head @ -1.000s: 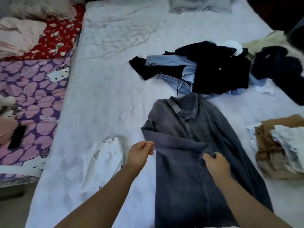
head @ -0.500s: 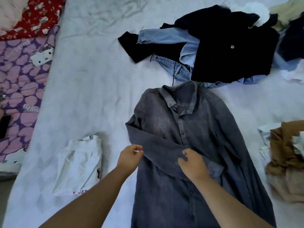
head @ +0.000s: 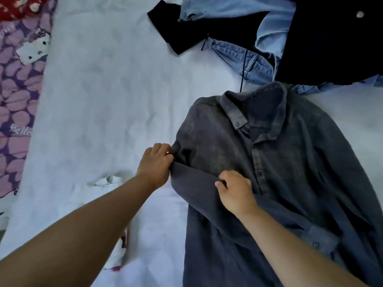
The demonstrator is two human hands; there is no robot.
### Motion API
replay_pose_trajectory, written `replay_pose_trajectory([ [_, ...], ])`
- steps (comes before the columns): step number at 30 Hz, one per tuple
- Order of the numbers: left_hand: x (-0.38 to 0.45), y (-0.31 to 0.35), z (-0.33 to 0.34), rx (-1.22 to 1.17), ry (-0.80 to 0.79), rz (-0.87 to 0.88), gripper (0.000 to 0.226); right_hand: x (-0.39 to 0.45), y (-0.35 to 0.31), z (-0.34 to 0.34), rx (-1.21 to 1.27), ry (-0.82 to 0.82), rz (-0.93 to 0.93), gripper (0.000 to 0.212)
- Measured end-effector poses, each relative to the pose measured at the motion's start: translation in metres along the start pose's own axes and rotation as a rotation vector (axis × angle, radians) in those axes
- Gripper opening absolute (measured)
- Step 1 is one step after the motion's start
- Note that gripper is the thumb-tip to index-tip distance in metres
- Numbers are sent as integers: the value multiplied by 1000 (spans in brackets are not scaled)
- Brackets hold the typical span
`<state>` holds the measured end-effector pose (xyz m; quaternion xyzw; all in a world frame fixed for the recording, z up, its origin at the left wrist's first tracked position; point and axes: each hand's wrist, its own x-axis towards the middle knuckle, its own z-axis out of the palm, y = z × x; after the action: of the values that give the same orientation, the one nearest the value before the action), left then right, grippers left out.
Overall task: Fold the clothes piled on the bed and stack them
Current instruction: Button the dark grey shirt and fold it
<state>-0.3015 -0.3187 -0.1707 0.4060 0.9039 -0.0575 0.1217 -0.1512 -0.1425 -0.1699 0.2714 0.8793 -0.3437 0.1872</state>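
A dark grey button-up shirt [head: 286, 154] lies face up on the white bed sheet [head: 107, 104], collar away from me. Its left sleeve is folded across the chest, cuff toward the lower right. My left hand [head: 154, 164] pinches the shirt's left edge where the sleeve bends. My right hand [head: 235, 190] grips the folded sleeve a little farther along. Beyond the collar sits a pile of unfolded clothes: a black garment [head: 329, 44] and light blue jeans [head: 238, 52].
A folded white garment [head: 107, 181] lies on the sheet left of the shirt, partly hidden under my left forearm. A purple patterned blanket [head: 18, 100] covers the far left side. Bare sheet spreads across the upper left.
The view has moved closer and down onto the shirt. Both hands have shifted up along the folded sleeve toward the shoulder, still gripping it.
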Motion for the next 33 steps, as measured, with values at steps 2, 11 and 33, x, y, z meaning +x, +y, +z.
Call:
replay_pose_trajectory([
  [2, 10, -16, -2, -5, 53, 158, 29, 4, 6, -4, 110, 232, 63, 15],
  [11, 93, -1, -43, -556, -62, 359, 16, 6, 52, -28, 159, 514, 452, 23],
  [33, 97, -27, 12, -120, 468, 148, 25, 14, 36, -13, -131, 621, 93, 18],
])
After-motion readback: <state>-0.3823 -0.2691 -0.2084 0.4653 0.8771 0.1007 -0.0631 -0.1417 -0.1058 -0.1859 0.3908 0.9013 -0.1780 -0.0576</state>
